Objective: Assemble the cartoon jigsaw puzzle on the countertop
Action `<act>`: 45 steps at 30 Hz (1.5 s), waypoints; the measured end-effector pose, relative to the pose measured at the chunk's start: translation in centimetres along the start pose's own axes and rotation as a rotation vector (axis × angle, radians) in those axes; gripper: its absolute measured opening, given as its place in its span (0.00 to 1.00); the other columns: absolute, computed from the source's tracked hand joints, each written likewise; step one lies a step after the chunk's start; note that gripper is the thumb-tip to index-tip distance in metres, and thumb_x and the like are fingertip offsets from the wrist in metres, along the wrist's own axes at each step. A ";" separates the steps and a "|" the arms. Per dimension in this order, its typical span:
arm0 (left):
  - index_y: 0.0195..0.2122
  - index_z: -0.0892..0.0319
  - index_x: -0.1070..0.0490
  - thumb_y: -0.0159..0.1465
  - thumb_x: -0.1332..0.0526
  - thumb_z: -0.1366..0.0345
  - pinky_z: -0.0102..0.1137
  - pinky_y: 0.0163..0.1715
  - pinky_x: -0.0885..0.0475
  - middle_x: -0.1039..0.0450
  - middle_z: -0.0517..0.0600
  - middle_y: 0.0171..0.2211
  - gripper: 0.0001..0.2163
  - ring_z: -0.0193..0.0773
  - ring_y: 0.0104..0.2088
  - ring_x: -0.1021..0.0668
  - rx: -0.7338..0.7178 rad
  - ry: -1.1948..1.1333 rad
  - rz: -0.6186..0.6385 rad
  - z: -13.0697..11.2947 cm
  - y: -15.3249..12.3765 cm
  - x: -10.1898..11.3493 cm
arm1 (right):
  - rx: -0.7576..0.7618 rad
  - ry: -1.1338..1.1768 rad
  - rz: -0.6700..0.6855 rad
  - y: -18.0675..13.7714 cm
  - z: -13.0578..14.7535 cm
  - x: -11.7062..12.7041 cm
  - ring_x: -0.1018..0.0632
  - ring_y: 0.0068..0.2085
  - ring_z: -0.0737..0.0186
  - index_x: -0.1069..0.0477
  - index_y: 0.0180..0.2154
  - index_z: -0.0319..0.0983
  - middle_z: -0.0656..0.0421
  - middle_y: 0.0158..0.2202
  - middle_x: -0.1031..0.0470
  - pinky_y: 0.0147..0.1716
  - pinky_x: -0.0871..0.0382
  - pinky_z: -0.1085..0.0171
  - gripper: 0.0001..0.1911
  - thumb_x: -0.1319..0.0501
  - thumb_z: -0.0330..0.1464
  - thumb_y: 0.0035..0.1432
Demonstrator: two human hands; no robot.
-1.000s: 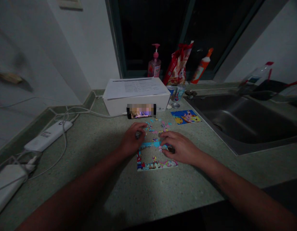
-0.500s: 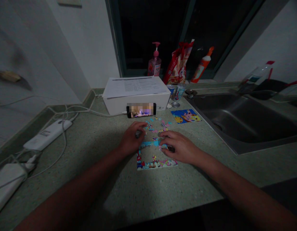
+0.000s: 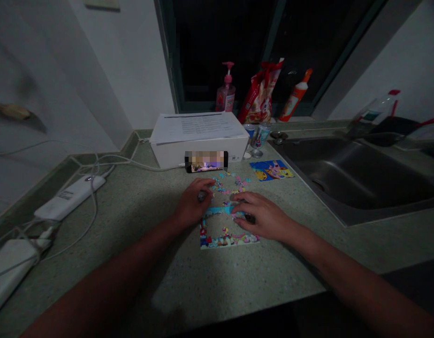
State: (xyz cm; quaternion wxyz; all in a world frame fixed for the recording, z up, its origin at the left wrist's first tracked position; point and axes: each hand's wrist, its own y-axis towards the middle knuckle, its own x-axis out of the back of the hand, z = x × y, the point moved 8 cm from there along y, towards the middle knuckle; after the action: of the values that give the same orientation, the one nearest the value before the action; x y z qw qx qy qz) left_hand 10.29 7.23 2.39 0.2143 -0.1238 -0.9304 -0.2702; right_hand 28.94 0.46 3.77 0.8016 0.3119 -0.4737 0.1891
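Quietly, under dim light, I bend to a part-built jigsaw (image 3: 231, 242) lying flat on the counter (image 3: 188, 291), its bottom row, left side and light-blue upper strip framing a bare middle. My left grip (image 3: 194, 201), fingers curled, rests beside the loose pieces (image 3: 240, 183) scattered beyond the strip; I cannot tell whether a piece is pinched there. My right grip (image 3: 261, 214), fingers bent and partly spread, reaches over the strip's right end, where its fingertips hide whatever they may hold. Behind the pieces, a phone (image 3: 207, 166) leans against a white box (image 3: 167, 154); a colourful picture card (image 3: 272, 170) lies near the sink (image 3: 357, 173) at right.
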 end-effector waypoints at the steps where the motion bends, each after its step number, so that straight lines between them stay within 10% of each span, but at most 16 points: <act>1: 0.53 0.56 0.26 0.67 0.38 0.70 0.38 0.47 0.23 0.21 0.53 0.49 0.13 0.42 0.44 0.18 0.005 0.001 0.002 0.0 0.0 0.0 | 0.003 0.001 0.003 0.0 0.0 0.0 0.21 0.56 0.50 0.22 0.47 0.43 0.51 0.56 0.23 0.55 0.25 0.47 0.09 0.33 0.32 0.64; 27: 0.52 0.57 0.25 0.67 0.39 0.71 0.39 0.52 0.24 0.20 0.52 0.47 0.14 0.42 0.45 0.18 0.010 0.024 -0.010 -0.2 0.1 0.1 | 0.011 0.012 -0.028 0.1 -0.1 0.3 0.21 0.56 0.50 0.22 0.44 0.43 0.51 0.55 0.22 0.55 0.25 0.47 0.07 0.39 0.29 0.68; 45: 0.42 0.56 0.22 0.64 0.39 0.64 0.38 0.46 0.24 0.18 0.51 0.42 0.08 0.42 0.40 0.17 0.309 -0.095 -0.196 2.5 0.2 1.5 | -0.193 -0.122 -0.348 0.9 -7.9 3.6 0.22 0.54 0.46 0.22 0.49 0.41 0.49 0.51 0.21 0.57 0.28 0.44 0.12 0.42 0.33 0.70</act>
State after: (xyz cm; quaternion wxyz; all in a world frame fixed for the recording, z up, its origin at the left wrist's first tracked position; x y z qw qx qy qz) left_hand 8.20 8.98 1.30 0.1594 -0.0110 -0.9775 -0.1375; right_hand 35.17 6.51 4.44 0.8184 0.3215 -0.4760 -0.0179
